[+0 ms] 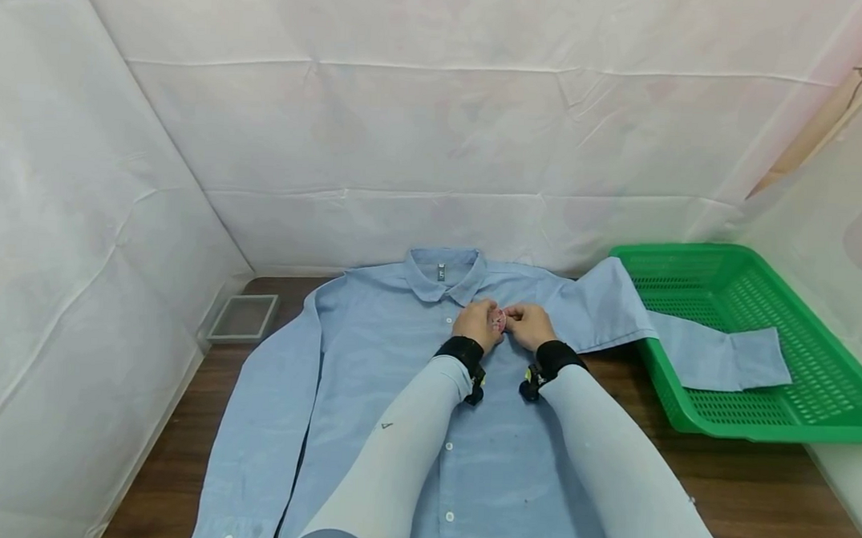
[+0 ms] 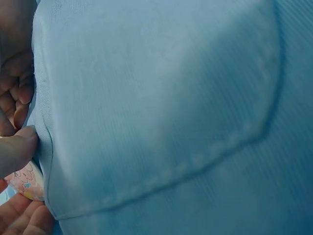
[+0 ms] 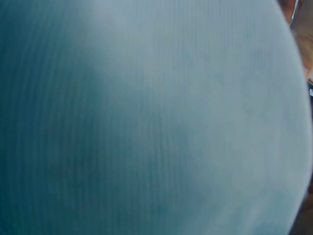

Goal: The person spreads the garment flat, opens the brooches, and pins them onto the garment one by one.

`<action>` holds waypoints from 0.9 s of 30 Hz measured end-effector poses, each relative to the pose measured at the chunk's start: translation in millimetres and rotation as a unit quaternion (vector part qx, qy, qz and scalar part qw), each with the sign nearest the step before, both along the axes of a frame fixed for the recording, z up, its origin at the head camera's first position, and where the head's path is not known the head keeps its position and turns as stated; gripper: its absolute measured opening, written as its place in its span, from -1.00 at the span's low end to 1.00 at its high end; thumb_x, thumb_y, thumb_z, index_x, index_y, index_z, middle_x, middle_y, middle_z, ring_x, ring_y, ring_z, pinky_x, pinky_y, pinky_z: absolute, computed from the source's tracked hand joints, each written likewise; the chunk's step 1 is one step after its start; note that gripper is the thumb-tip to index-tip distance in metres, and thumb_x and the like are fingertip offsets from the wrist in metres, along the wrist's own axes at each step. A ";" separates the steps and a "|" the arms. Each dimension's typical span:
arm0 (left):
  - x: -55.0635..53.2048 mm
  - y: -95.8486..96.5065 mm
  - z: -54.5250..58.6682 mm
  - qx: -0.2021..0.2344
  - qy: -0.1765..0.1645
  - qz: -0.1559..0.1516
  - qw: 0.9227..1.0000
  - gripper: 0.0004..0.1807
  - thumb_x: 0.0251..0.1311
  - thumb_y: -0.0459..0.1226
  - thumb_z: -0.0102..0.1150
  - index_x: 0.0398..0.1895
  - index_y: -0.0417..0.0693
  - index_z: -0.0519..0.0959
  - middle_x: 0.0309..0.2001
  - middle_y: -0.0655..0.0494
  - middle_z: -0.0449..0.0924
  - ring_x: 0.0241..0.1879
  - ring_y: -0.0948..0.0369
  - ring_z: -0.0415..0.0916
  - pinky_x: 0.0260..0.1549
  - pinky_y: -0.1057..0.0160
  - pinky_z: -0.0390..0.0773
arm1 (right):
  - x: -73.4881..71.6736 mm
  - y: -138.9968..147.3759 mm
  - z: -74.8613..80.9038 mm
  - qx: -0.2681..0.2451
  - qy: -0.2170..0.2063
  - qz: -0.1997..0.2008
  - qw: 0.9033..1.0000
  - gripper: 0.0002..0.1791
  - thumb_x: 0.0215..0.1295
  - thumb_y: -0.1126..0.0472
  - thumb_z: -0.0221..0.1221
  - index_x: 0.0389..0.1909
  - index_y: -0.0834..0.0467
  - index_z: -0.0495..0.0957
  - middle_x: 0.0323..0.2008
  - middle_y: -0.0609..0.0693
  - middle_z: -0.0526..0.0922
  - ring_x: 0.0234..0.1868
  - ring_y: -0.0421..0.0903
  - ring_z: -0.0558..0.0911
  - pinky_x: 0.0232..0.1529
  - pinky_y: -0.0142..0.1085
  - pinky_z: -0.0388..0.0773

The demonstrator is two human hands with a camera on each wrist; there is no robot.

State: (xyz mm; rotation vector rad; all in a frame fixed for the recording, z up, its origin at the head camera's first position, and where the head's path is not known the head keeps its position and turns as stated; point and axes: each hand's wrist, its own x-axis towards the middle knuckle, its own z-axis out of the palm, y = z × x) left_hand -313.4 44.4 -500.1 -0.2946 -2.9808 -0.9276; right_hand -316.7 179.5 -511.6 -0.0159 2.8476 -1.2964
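Note:
A light blue long-sleeved button shirt [image 1: 383,379] lies spread front up, collar to the back. Over its chest, beside the button placket, my left hand [image 1: 477,323] holds a round pink badge [image 1: 497,319] with a printed design. My right hand [image 1: 531,327] pinches at the badge's right edge; the exact contact is hidden. In the left wrist view a stitched chest pocket [image 2: 161,107] fills most of the frame, and the badge [image 2: 29,182] shows among fingers by the pocket's top hem. Blue cloth [image 3: 156,117] blocks most of the right wrist view.
A green perforated basket [image 1: 735,427] stands at the right, with one shirt sleeve [image 1: 730,358] draped into it. A small shallow grey-rimmed tray [image 1: 243,319] sits at the left back. White sheeting [image 1: 437,133] encloses the brown wooden table [image 1: 739,491].

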 end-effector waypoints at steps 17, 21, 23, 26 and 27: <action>-2.6 -1.9 -6.6 0.008 0.009 0.003 1.000 -0.41 -0.09 -0.21 0.53 0.10 0.02 0.57 -0.01 0.08 0.63 -0.03 0.12 0.55 -0.01 0.15 0.51 | -2.9 5.9 -3.5 -0.035 -0.012 0.053 0.998 -0.75 0.36 0.26 0.14 -0.10 0.34 0.65 -0.19 0.18 0.70 -0.24 -0.02 0.57 -0.25 -0.29 0.45; -1.5 -3.7 -5.5 0.009 0.004 -0.003 1.000 -0.41 -0.07 -0.20 0.52 0.12 0.04 0.56 0.01 0.09 0.62 -0.01 0.13 0.55 -0.01 0.17 0.50 | -2.1 5.8 -4.9 -0.042 -0.020 0.047 0.998 -0.75 0.31 0.27 0.19 -0.08 0.33 0.64 -0.24 0.16 0.70 -0.23 -0.02 0.61 -0.20 -0.25 0.50; -1.2 -4.7 -5.1 0.009 0.003 -0.006 1.000 -0.40 -0.07 -0.19 0.52 0.12 0.05 0.56 0.01 0.10 0.62 -0.01 0.14 0.55 -0.01 0.17 0.50 | -2.7 6.3 -6.8 -0.033 -0.021 0.045 0.998 -0.74 0.33 0.26 0.18 -0.07 0.32 0.64 -0.24 0.14 0.70 -0.22 -0.02 0.62 -0.17 -0.22 0.52; -0.5 -6.2 -3.8 0.014 0.002 -0.009 1.000 -0.40 -0.06 -0.19 0.51 0.13 0.05 0.56 0.02 0.10 0.62 -0.02 0.14 0.55 -0.01 0.16 0.51 | -3.6 7.0 -8.8 -0.017 -0.020 0.045 0.999 -0.74 0.34 0.24 0.17 -0.06 0.31 0.64 -0.24 0.13 0.70 -0.21 -0.01 0.62 -0.14 -0.18 0.53; -0.5 -6.5 -3.5 0.015 0.002 -0.011 1.000 -0.41 -0.06 -0.19 0.51 0.13 0.05 0.56 0.02 0.11 0.62 -0.02 0.14 0.55 -0.01 0.16 0.51 | -3.9 7.1 -8.9 -0.013 -0.020 0.046 0.999 -0.74 0.34 0.24 0.17 -0.06 0.31 0.64 -0.24 0.13 0.70 -0.21 -0.01 0.62 -0.13 -0.17 0.53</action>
